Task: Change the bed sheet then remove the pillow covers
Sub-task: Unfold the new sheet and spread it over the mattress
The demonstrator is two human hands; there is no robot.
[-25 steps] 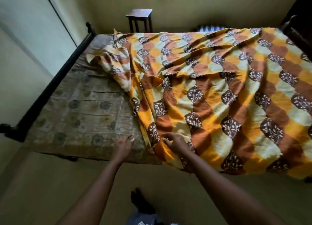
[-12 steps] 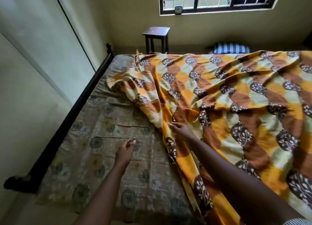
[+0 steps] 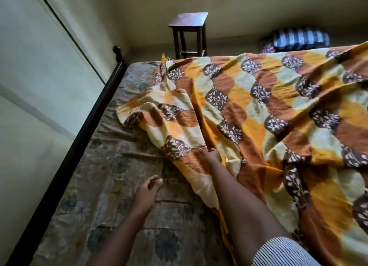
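Note:
An orange, yellow and brown patterned bed sheet (image 3: pixel 268 110) lies rumpled over the right part of the mattress (image 3: pixel 111 186), whose left part is bare, with a faded floral print. My right hand (image 3: pixel 212 156) reaches forward and pinches a fold of the sheet near its bunched left edge. Over the bare mattress, left of the sheet, my left hand (image 3: pixel 147 192) hovers with loosely curled fingers, holding nothing. A blue striped pillow (image 3: pixel 298 38) lies beyond the far side of the bed.
A dark bed frame rail (image 3: pixel 79 146) runs along the left wall (image 3: pixel 35 86). A small dark wooden stool (image 3: pixel 188 32) stands past the far edge of the bed, below a window.
I have leaned further over the bed. My right hand has slid up the sheet's edge towards the bunched corner, and my left hand moved forward over the bare mattress.

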